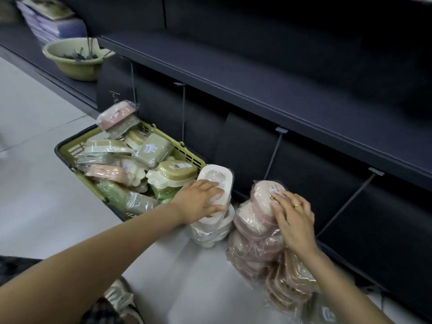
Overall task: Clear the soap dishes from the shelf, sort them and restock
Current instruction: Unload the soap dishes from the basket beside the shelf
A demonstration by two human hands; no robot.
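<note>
**Sorting by colour on the floor, one pile under each hand**

Pale floor tiles run along the foot of a dark shelf unit, whose boards look bare from my view. I am crouched over a green basket heaped with wrapped soap dishes in olive, pink and cream. Just right of it stand two sorted piles, near each other but apart: a white stack and a leaning pink stack.

My left hand reaches forward, palm down, fingers curled over the top white dish with the thumb hooked on its near edge. My right hand, ring showing, lies flat on the upper pink dishes, fingers straight and slightly spread, pressing rather than gripping.

I judge this as seating a white dish while steadying the pink pile. To do it well I would square the dish onto the one beneath before letting go, since slick wrapping will slide. The pink stack tilts toward me, so I would keep the right palm's pressure straight down and straighten it before adding more.
</note>
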